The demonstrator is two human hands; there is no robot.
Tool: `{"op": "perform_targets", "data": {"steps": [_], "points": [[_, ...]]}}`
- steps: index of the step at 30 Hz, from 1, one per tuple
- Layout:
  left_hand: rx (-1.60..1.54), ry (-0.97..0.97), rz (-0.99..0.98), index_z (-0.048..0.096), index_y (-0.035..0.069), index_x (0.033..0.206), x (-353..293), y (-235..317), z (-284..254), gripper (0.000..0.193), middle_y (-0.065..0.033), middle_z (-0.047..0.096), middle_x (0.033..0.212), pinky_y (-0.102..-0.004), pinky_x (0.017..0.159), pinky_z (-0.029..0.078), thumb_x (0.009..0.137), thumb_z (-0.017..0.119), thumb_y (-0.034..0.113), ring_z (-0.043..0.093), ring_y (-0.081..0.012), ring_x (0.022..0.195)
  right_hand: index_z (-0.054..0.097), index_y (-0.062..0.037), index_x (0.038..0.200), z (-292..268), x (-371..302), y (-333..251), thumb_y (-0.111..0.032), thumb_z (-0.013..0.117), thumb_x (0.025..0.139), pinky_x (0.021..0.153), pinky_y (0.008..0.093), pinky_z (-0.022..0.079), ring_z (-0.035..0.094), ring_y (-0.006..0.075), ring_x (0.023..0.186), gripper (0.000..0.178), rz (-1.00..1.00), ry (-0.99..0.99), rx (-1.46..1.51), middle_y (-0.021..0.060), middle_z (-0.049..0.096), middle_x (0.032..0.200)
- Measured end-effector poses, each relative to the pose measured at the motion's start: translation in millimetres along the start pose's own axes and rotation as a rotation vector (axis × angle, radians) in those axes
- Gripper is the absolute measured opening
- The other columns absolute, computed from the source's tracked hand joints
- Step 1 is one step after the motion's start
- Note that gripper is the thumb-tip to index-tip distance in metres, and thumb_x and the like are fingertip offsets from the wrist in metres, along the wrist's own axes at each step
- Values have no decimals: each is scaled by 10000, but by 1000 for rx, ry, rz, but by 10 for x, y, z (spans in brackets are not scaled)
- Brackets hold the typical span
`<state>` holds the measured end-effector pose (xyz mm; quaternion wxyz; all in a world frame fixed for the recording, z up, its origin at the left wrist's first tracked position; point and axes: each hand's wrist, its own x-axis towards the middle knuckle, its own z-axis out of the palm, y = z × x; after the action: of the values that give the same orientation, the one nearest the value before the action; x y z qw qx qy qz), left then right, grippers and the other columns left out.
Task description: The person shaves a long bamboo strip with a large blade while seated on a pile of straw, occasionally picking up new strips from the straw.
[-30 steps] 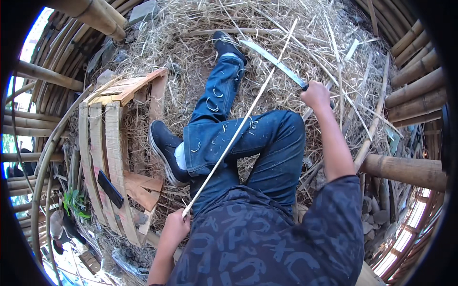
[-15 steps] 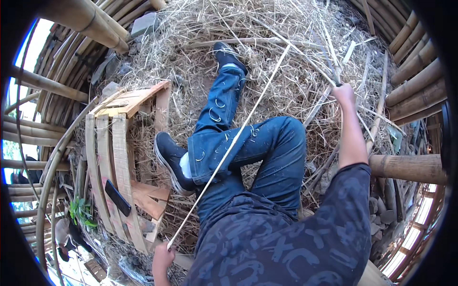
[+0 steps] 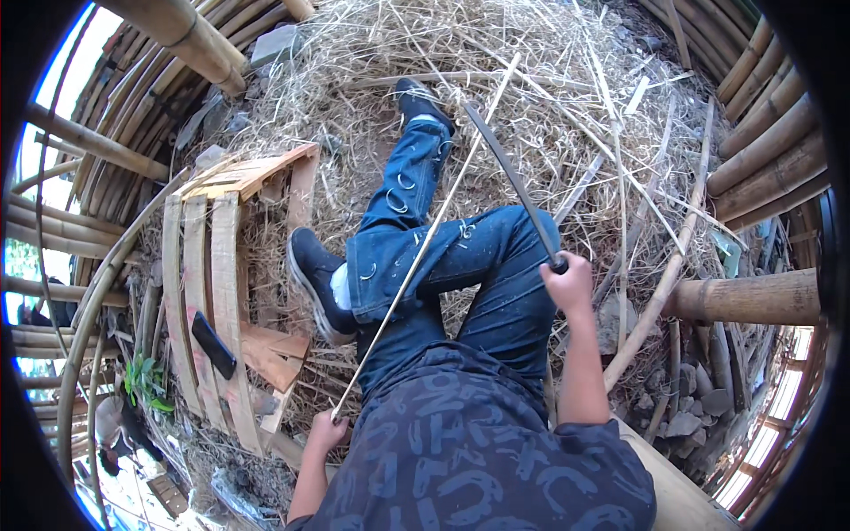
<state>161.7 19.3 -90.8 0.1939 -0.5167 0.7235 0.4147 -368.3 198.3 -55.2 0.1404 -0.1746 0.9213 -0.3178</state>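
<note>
My left hand (image 3: pixel 328 432), low in the head view, is closed around the near end of a long thin bamboo strip (image 3: pixel 414 270). The strip slants up and to the right across my legs, its far end over the shavings. In my right hand (image 3: pixel 569 285), a machete (image 3: pixel 518 181) with a long, dark, slightly curved blade is gripped by its black handle, by my bent knee. Its blade points up and left, and near its tip it crosses the strip; whether they touch I cannot tell. Curled shavings lie on my jeans (image 3: pixel 398 186).
At left stands a wooden slatted crate (image 3: pixel 204 327) with a black phone (image 3: pixel 214 345) on it. Dry bamboo shavings (image 3: pixel 372 49) cover the ground ahead. Several long strips and a pole (image 3: pixel 660 296) lie at right, near a thick horizontal bamboo post (image 3: pixel 753 296) and stones (image 3: pixel 686 425).
My right hand has come back toward my knee with the machete, whose blade has swung leftward to the strip. My left hand has shifted slightly up and right; the strip now stands steeper.
</note>
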Motion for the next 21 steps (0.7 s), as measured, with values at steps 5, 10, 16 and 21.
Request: {"op": "perform_targets", "data": {"steps": [5,10,16,21], "points": [[40,216,137,603,-6,806,134,-170,351,240,-214,624,694,-458,610,480,812,685,220,629,-393,669,701,-45,825,168,-163,-175,-290,713,723,698,458,526,669,384,758,266,-51,-15,-79,192,676,754],[86,401,116,602,28,833,205,-174,598,253,-226,630,722,-497,621,478,790,699,258,626,-433,713,701,-71,820,180,-236,-286,-308,689,733,761,480,540,672,393,813,253,-60,-61,-219,188,691,799],[117,501,156,574,39,790,343,-209,663,246,-219,615,687,-518,616,472,774,714,241,614,-439,689,680,-67,776,170,-259,-288,-295,683,726,749,488,539,672,396,806,233,-87,-66,-304,198,684,774],[158,491,112,561,38,784,444,-367,635,250,-220,615,681,-519,602,473,743,731,217,611,-444,681,680,-62,777,178,-287,-311,-293,681,728,748,489,536,671,399,807,236,-87,-53,-297,200,683,773]]}}
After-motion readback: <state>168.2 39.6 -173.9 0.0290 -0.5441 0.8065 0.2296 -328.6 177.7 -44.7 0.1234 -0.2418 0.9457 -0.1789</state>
